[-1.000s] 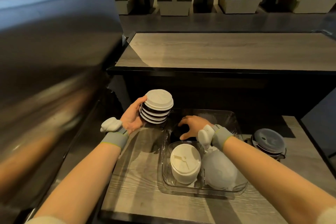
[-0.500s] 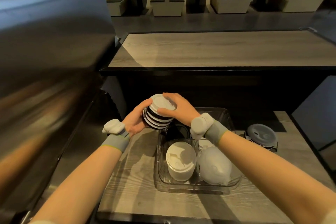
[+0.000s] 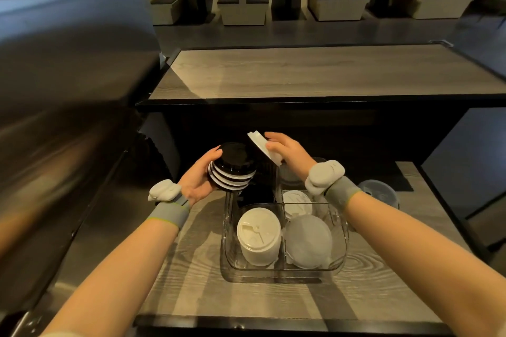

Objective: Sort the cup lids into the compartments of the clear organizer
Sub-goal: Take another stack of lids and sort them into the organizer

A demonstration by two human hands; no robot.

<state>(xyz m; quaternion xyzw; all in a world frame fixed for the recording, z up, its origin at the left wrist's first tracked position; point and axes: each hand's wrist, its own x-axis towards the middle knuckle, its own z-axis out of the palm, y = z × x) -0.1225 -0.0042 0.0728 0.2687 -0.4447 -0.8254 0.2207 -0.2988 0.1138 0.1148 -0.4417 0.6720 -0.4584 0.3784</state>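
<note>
Left hand (image 3: 198, 179) cups a stack of lids (image 3: 232, 167), black lid on top, black and white alternating below, held above the worktop (image 3: 191, 254) just left of the clear organizer (image 3: 284, 272). Right hand (image 3: 290, 150) pinches a single white lid (image 3: 264, 146), tilted on edge, over the organizer's far side. Near-left compartment: white lid stack (image 3: 258, 235). Near-right: translucent lids (image 3: 308, 241). Far-left: dark lids (image 3: 257, 197). Far-right: a white lid (image 3: 297, 200). Grey-topped stack (image 3: 379, 193) sits right of the organizer.

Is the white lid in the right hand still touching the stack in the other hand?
Apart. The head view shows the white lid tilted up in the right hand, with a dark gap between it and the stack.
</note>
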